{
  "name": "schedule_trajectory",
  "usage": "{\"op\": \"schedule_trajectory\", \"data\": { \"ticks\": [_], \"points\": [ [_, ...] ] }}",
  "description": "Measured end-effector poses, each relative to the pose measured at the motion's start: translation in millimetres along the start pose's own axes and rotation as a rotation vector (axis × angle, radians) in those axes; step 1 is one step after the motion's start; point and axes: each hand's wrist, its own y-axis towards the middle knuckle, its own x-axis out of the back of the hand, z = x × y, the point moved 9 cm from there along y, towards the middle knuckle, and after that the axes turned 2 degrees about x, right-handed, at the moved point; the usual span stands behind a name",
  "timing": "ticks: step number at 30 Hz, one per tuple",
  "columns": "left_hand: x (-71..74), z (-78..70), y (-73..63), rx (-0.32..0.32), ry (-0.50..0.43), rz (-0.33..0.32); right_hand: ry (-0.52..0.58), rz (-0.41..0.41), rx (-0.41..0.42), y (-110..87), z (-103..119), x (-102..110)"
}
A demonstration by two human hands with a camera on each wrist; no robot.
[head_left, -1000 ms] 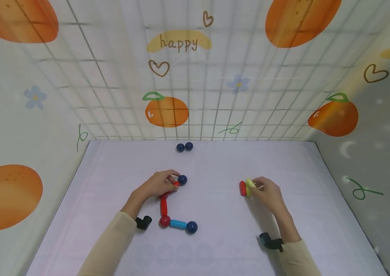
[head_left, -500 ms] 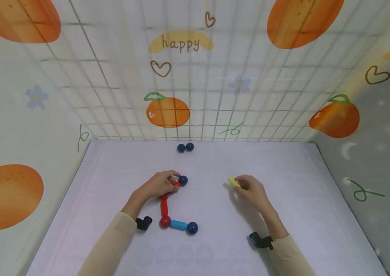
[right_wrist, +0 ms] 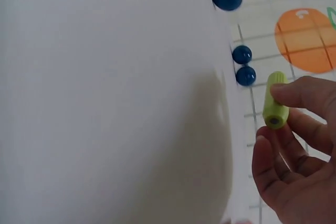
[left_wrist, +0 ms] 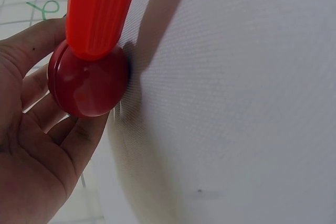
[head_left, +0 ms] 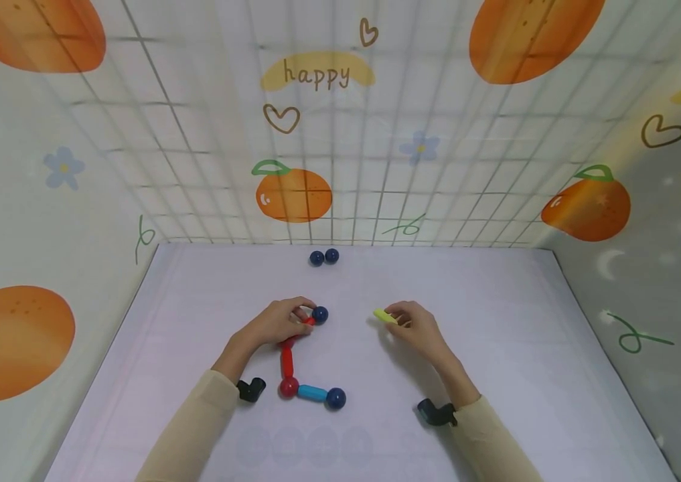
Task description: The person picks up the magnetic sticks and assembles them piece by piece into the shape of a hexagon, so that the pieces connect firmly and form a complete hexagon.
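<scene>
My left hand [head_left: 276,323] grips the upper corner of a magnetic rod-and-ball chain, its fingers around a red ball [left_wrist: 89,82] with a red magnetic rod [left_wrist: 100,14] attached. A dark blue ball [head_left: 320,314] sits at the chain's end beside the fingertips. From the corner, a red rod [head_left: 287,362] leads to another red ball [head_left: 288,387], then a light blue rod [head_left: 313,393] and a blue ball [head_left: 336,399]. My right hand [head_left: 418,329] pinches a yellow-green magnetic rod [right_wrist: 275,100] between thumb and fingers, its dark round tip showing in the right wrist view. That rod is right of the chain, apart from it.
Two loose dark blue balls [head_left: 324,257] lie side by side near the back of the white table [head_left: 467,281]. Behind and beside the table hang printed cloth walls [head_left: 352,147] with oranges and grid lines.
My right hand has carried the yellow-green rod leftward toward the chain. The red rod it lay beside no longer shows. My left hand has stayed in place with its hold.
</scene>
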Motion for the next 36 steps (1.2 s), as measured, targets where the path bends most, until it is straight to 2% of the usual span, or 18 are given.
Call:
{"op": "schedule_trajectory", "data": {
  "ticks": [4, 12, 21, 27, 36],
  "points": [
    [0.1, 0.3, 0.4, 0.001, 0.002, 0.007, 0.011, 0.027, 0.011, 7.4, 5, -13],
    [-0.2, 0.9, 0.8, -0.003, 0.001, 0.006, 0.043, 0.123, -0.039, 22.6, 11, -44],
    [-0.1, 1.9, 0.6, 0.009, 0.003, 0.002, 0.041, 0.174, -0.024, 33.2, 22, -69],
    [0.6, 1.9, 0.8, 0.002, 0.017, -0.003, 0.001, 0.233, -0.004, 39.2, 27, -87],
    [2.0, 0.3, -0.2, -0.019, 0.012, -0.010, -0.039, 0.237, 0.005, 43.9, 31, -95]
  ]
}}
